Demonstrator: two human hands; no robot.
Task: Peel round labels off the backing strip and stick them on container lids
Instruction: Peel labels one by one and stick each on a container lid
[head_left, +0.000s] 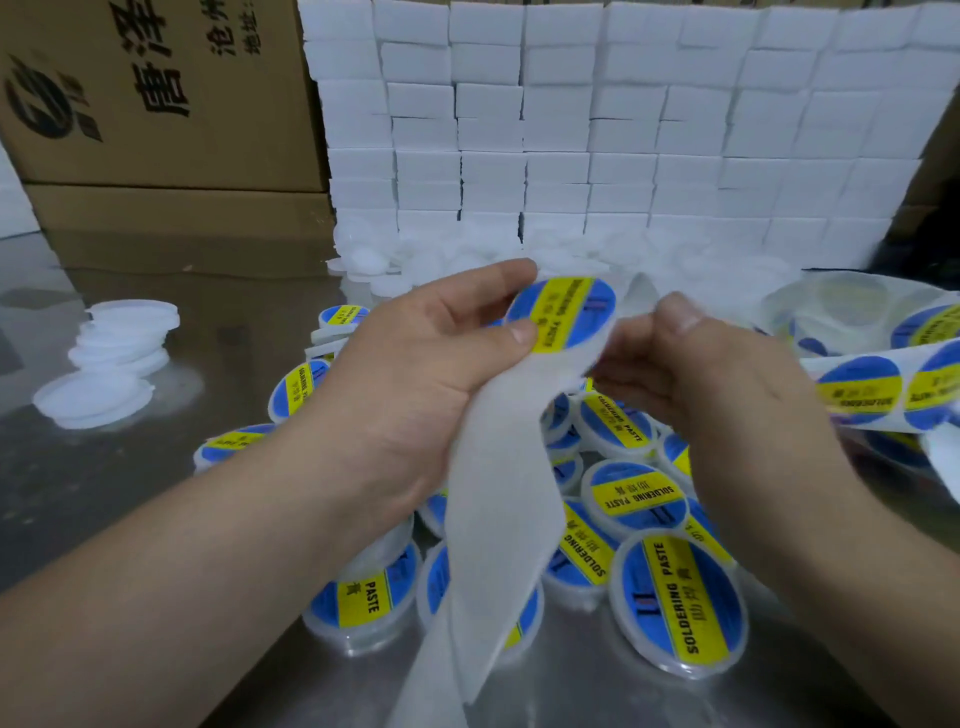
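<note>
Peeling step in hand; left hand (415, 358) pinches a round blue-and-yellow label (563, 310) by its lower-left edge, thumb on top, fingers behind; label looks part lifted off the white backing strip (498, 499), though how much still sticks I cannot tell; the spent strip hangs from under the left thumb down toward the camera. Right hand (696, 374) just beside the label's right edge, fingers curled narrow on the strip where it bends; exact contact blurred. The loaded stretch of strip with unpeeled labels (860, 384) runs off to the right. Labelled lids (680, 605) piled on the steel counter (104, 493) below the hands; blank white lids (117, 353) stacked far left, more blank ones heaped at the foot of the white boxes (623, 130); cardboard cartons (156, 104) back left.

Next, by judgement: strip pulled away until the label frees; then a blank lid is needed, none in hand now; label centred and pressed flat; risk of a crease or off-centre stick.
</note>
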